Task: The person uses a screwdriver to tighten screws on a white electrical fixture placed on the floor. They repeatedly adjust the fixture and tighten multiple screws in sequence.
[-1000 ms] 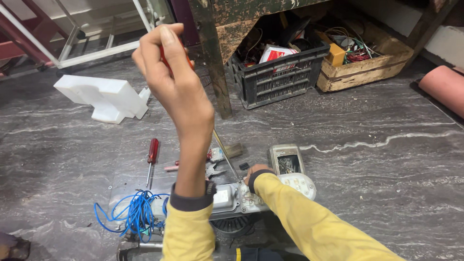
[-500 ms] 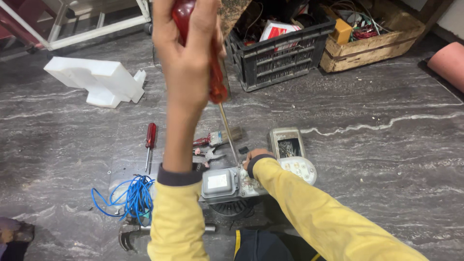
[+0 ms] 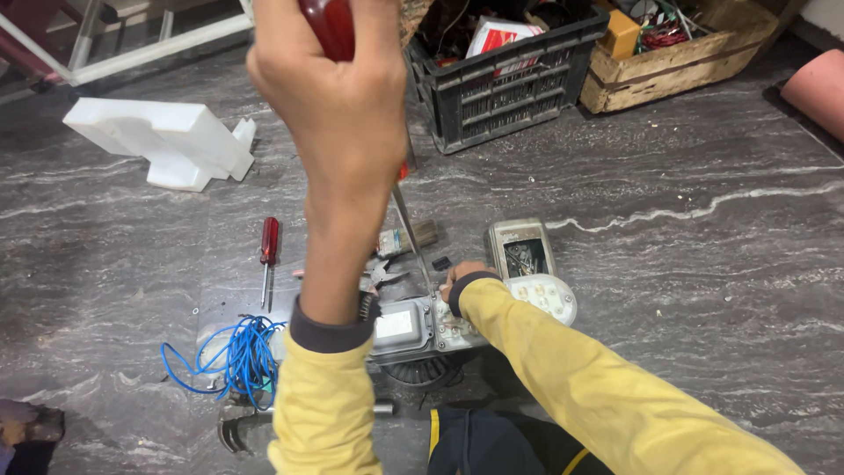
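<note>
Red-handled long screwdriver is held upright in the left hand, fingers wrapped tight around the handle; its steel shaft runs down to a small grey motor unit on the grey marble floor. Right hand rests on the unit's far edge; its fingers are hidden, state cannot be told. Nearby lie a second red screwdriver, pliers, blue coiled wire and a black crate.

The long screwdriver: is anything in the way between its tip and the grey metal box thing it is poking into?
Nothing visible blocks it. The left hand grips the long screwdriver by its red handle, and the shaft runs down freely to the grey box. The right hand rests beside the tip, not across it.
</note>
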